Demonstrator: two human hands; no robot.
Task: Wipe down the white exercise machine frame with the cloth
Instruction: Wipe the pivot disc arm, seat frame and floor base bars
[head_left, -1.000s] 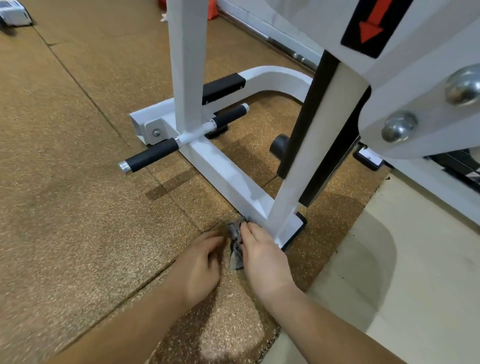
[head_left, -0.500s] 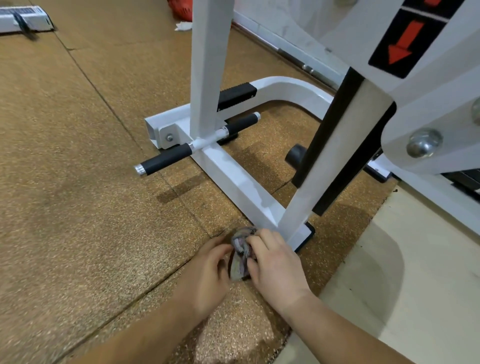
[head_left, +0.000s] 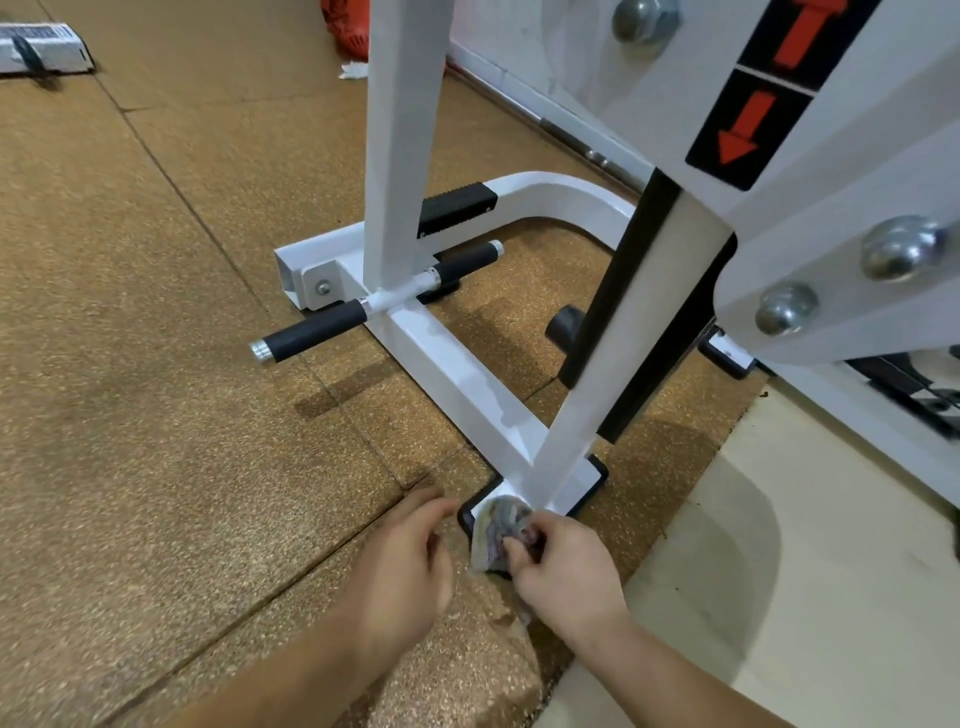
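Underfoot: speckled brown rubber floor (head_left: 156, 415), seamed, meeting pale tile (head_left: 779, 597). White exercise machine frame (head_left: 457, 395) stands on it. Cloth (head_left: 496, 530), bunched at the base plate, in right hand (head_left: 566, 571) grip; left hand (head_left: 405, 566) curled beside, holding nothing.

Cloth (head_left: 500, 530) on frame (head_left: 457, 384) foot corner, left hand (head_left: 402, 566) beside it, right hand (head_left: 563, 569) behind it

Both forearms bare, no sleeves or jewellery visible
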